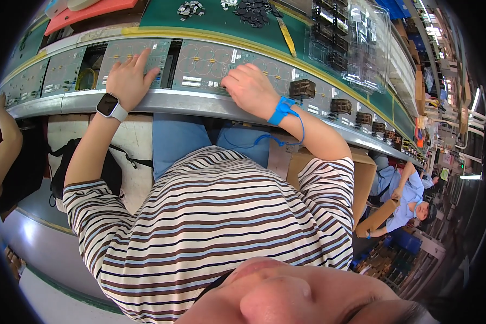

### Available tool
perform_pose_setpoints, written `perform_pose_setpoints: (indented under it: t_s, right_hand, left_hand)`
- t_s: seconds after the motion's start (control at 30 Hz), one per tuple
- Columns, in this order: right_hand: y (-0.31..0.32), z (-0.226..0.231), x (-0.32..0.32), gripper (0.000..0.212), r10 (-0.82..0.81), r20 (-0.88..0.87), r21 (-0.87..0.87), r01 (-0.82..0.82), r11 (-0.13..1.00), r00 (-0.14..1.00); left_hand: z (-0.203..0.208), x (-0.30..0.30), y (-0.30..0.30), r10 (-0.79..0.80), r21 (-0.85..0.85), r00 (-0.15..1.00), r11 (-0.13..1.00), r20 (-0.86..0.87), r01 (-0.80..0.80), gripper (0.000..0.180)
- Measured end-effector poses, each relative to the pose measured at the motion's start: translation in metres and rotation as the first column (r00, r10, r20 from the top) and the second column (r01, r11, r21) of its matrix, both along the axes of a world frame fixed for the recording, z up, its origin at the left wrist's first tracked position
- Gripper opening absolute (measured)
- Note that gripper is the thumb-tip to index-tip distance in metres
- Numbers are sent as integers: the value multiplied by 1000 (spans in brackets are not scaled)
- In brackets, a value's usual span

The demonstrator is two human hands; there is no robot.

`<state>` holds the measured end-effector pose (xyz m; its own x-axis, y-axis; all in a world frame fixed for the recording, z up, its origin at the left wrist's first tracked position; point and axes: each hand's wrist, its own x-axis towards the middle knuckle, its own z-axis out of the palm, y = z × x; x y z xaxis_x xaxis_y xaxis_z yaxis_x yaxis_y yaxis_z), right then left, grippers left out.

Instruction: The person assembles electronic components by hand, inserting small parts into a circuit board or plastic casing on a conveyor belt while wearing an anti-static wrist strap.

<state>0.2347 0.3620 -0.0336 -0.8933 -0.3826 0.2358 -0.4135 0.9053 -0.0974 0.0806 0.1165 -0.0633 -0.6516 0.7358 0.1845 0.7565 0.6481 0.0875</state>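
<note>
Presently, from my remote seat, I am seeing the left hand reaching forward over a grey-green circuit board, its fingers loosely spread, index finger extending and thumb angling out to the right, while its forearm is rising almost straight beneath a watch. Across from it, the right hand is slanting in leftward, blue wrist strap behind it, its curled fingers gathering at the near edge of the neighbouring board by the metal rail; whether they are gripping anything, I cannot tell.
</note>
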Motion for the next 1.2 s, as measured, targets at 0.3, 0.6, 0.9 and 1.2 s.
perform_pose_setpoints:
  t_s: [0.3, 0.6, 0.9, 1.2]
  right_hand:
    - [3, -9, 3, 10, -5, -28, -55, 3, 998, 1000]
    - [1, -13, 9, 4, -27, -173, -51, 18, 999, 985]
    - [124, 60, 6, 32, -503, 32, 194, 489, 851, 864]
    - [254, 27, 39, 35, -841, 55, 505, 711, 489, 539]
  left_hand:
    - [7, 16, 16, -113, 7, 994, 994, 9, 113, 48]
    - [9, 16, 23, -166, 25, 985, 986, 43, 166, 49]
    - [10, 22, 21, -172, -36, 984, 984, 34, 173, 52]
    - [15, 26, 26, -208, -34, 975, 977, 82, 211, 58]
